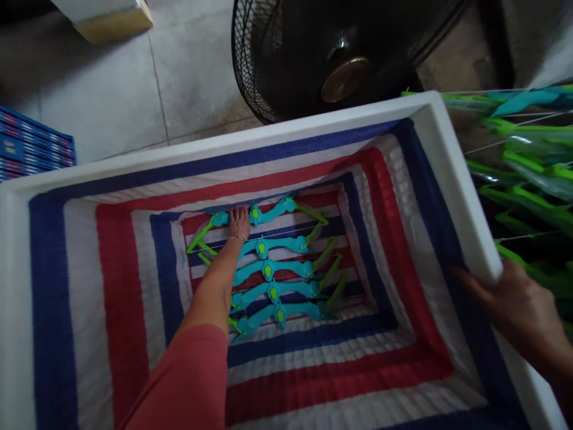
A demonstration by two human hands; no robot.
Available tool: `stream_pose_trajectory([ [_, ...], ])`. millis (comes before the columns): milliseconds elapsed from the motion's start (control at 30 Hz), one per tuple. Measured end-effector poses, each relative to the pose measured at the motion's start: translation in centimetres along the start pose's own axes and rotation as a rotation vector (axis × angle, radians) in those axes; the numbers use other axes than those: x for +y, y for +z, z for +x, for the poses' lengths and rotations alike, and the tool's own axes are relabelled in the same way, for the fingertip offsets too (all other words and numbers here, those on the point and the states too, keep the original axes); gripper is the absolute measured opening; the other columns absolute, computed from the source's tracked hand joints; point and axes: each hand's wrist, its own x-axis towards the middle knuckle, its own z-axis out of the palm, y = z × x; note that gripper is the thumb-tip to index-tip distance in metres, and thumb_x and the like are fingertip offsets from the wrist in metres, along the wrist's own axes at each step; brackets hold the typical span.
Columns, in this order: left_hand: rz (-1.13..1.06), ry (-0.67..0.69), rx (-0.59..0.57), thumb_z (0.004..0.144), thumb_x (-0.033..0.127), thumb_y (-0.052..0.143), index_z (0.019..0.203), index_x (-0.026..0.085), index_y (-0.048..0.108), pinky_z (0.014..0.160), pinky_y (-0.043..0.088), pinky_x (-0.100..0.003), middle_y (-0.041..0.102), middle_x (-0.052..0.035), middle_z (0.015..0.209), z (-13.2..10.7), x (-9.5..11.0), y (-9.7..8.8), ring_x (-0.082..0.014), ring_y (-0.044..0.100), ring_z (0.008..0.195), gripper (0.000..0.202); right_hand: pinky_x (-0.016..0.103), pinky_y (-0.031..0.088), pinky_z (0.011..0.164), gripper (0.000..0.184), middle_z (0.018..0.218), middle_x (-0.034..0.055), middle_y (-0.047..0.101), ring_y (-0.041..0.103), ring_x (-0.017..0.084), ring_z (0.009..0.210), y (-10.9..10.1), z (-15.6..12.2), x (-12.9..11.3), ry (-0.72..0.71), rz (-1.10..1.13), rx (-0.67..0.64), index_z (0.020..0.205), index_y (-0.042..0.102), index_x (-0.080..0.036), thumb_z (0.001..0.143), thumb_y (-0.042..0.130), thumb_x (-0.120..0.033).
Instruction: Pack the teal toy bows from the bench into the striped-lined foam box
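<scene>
Left hand: Your left hand reaches deep into the white bin, palm down on the far teal-and-green piece, just left of its middle joint; whether the fingers close around it, you cannot tell from here.
Right hand: Your right hand is clamped on the bin's right rim, thumb on the inner side, well apart from the left.
Far piece: It lies on the bin's floor near the far wall, its lime-green arms angled out at both ends.
Row of four: Four matching pieces lie nearer you, one behind another, teal bars roughly parallel, their left ends partly hidden by your forearm.
Liner: Striped sheeting in red, white and blue covers the bin's walls and floor.
Sleeve and wrist: A coral-red sleeve covers your upper left arm; a thin bracelet circles the wrist.
Right of the bin: More green and teal pieces crowd together outside the rim, some blurred.
Beyond the bin: A black fan stands just past the far rim, with a blue basket to the left on grey tiles.
</scene>
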Motion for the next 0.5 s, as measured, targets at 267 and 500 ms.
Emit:
stream_pose_trajectory([
  [267, 0.001, -0.199, 0.050, 0.091, 0.006, 0.039, 0.139, 0.009, 0.055, 0.114, 0.044, -0.045, 0.057, -0.0220, 0.142, -10.6, 5.3, -1.4, -0.0321, 0.054, 0.133, 0.051, 0.037, 0.041, 0.068, 0.050, 0.098, 0.0258, 0.069, 0.071, 0.036, 0.093, -0.8, -0.7, -2.3, -0.053, -0.074, -0.041, 0.125, 0.052, -0.007, 0.104, 0.052, -0.053],
  [500, -0.134, 0.112, -0.110, 0.078, 0.006, 0.047, 0.089, 0.025, 0.064, 0.093, 0.059, -0.046, 0.075, -0.0081, 0.101, -24.9, 12.0, -5.9, -0.0314, 0.072, 0.106, 0.027, 0.035, 0.049, 0.075, 0.039, 0.111, 0.0201, 0.070, 0.070, 0.033, 0.100, -4.1, -4.2, -2.5, -0.162, 0.241, -0.151, 0.125, 0.051, -0.009, 0.102, 0.057, -0.040],
])
